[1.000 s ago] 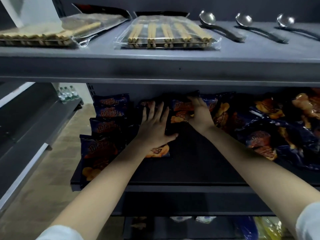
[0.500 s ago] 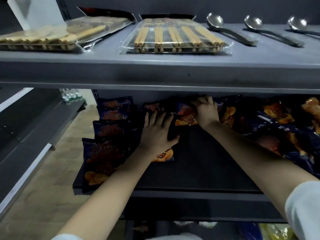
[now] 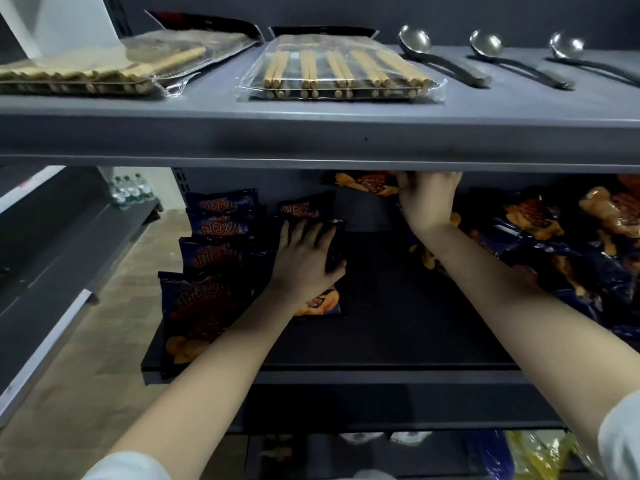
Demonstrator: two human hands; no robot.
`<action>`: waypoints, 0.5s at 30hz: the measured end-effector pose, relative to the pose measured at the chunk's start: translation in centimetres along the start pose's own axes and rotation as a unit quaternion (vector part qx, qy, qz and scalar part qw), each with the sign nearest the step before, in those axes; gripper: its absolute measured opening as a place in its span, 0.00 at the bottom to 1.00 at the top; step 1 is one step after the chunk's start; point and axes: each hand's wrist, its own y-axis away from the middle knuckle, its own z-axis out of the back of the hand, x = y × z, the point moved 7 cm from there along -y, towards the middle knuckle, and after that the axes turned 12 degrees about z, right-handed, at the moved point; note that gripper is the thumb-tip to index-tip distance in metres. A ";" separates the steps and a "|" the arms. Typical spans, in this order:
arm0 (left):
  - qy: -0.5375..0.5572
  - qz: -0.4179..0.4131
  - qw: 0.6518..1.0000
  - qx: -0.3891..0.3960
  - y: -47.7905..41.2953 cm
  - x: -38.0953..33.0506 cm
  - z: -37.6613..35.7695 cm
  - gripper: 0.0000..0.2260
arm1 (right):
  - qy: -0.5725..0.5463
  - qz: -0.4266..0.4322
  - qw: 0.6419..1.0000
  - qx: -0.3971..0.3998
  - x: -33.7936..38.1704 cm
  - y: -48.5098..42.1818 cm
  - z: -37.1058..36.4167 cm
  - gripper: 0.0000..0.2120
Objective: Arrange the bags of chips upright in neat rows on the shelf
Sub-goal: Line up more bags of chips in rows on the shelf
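Fingers [image 3: 306,237] on chip bag [image 3: 320,303], dark shelf [image 3: 398,306]

Orange lettering on chip bags, unreadable
Each of the bags of chips [image 3: 221,230] standing in the left row carries a band of orange characters near its top; so does the next bag [image 3: 299,209] to their right; the strokes are too blurred to read; print on the raised bag [image 3: 367,183] is equally unclear
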 end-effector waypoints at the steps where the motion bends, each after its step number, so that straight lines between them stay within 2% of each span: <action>1: 0.006 0.004 1.000 -0.009 0.1 0.1 0.4 0.34 | -0.010 0.011 1.000 -0.007 0.6 0.0 0.7 0.06; 9: 0.047 0.033 0.994 -0.091 3.1 3.0 3.7 0.30 | -0.082 0.079 0.993 0.019 4.2 2.6 3.5 0.15; 15: 0.033 0.093 0.991 -0.085 6.0 4.9 5.6 0.35 | -0.114 0.039 0.988 0.098 5.7 4.8 2.5 0.18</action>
